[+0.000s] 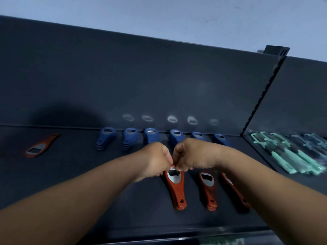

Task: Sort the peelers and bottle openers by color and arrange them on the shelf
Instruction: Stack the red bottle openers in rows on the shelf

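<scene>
Your left hand [155, 160] and right hand [191, 154] meet with fingers curled. Both seem to pinch the head of the leftmost red bottle opener [176, 190] in the near row on the shelf [70, 174]. Blue bottle openers [130, 137] line the far edge, and teal peelers [292, 156] lie to the right.

Dim, bluish light; soft blur throughout, wide-angle distortion at edges, broad shadow on back panel [58, 112].

Reaches forward with both bare forearms, left hand [155, 161] and right hand [192, 156] almost knuckle to knuckle, curled fingers [180, 166] pinching the head of a red bottle opener [176, 190].
</scene>
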`<state>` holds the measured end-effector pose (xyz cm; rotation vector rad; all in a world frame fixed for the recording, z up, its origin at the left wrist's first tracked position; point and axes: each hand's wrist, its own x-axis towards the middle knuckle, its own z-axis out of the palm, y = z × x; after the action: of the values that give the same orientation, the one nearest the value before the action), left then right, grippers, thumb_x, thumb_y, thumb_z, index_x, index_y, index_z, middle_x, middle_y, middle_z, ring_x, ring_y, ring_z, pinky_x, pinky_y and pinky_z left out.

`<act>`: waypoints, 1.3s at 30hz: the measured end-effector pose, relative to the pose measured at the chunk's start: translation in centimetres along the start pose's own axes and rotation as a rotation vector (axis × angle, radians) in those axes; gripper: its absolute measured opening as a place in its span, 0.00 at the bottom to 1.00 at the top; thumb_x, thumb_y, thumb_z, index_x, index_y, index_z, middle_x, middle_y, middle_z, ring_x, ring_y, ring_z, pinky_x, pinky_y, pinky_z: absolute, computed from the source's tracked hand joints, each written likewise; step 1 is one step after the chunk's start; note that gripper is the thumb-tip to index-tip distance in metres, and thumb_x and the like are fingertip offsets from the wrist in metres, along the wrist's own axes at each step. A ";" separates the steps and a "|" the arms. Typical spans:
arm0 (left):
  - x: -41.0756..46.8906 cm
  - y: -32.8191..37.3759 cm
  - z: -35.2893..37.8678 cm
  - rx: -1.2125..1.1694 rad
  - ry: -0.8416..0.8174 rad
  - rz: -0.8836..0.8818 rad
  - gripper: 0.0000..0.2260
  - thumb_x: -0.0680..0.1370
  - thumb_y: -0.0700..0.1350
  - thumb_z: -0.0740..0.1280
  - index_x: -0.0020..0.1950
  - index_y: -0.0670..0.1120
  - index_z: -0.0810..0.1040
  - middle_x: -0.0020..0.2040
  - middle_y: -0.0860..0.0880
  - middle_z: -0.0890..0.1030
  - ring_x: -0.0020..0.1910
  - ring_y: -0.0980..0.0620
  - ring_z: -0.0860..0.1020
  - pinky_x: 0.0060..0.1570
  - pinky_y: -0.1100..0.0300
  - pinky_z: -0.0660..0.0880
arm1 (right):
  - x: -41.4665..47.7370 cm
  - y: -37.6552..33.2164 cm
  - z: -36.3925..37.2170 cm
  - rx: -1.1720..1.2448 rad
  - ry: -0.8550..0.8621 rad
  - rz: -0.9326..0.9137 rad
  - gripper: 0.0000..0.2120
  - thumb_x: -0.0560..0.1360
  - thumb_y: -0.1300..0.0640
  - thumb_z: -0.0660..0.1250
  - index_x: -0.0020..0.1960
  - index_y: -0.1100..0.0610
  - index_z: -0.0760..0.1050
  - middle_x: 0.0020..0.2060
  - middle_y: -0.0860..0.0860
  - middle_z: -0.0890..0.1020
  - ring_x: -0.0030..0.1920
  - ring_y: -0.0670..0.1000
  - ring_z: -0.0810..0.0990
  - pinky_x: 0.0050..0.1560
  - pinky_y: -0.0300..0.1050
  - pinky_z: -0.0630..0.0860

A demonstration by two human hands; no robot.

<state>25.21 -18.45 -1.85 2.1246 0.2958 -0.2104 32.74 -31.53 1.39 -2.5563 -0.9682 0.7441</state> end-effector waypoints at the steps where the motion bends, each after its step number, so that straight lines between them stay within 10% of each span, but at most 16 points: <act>1: 0.2 0.0 0.3 0.014 0.019 -0.003 0.07 0.73 0.35 0.66 0.41 0.46 0.78 0.40 0.44 0.81 0.39 0.50 0.77 0.45 0.56 0.77 | 0.1 0.3 0.0 -0.008 -0.005 0.001 0.03 0.71 0.60 0.71 0.42 0.53 0.78 0.31 0.48 0.80 0.31 0.42 0.76 0.34 0.35 0.72; 24: -1.1 -2.4 -0.5 0.083 0.176 0.064 0.11 0.75 0.38 0.65 0.44 0.55 0.78 0.47 0.52 0.82 0.44 0.55 0.79 0.41 0.64 0.75 | -0.6 -1.2 1.0 -0.286 0.150 0.077 0.06 0.71 0.55 0.70 0.48 0.52 0.78 0.46 0.48 0.82 0.48 0.49 0.80 0.49 0.43 0.78; 39: -16.2 -16.6 -17.7 0.665 0.531 0.000 0.19 0.75 0.50 0.66 0.66 0.51 0.71 0.61 0.47 0.72 0.64 0.45 0.70 0.64 0.53 0.68 | 3.8 -20.7 11.2 -0.285 0.328 -0.474 0.23 0.75 0.53 0.68 0.69 0.51 0.69 0.65 0.48 0.71 0.66 0.50 0.70 0.67 0.40 0.65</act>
<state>5.49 3.07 -1.33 2.8219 0.5970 0.3102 18.03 -12.86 0.16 -2.4058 -1.5629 0.0568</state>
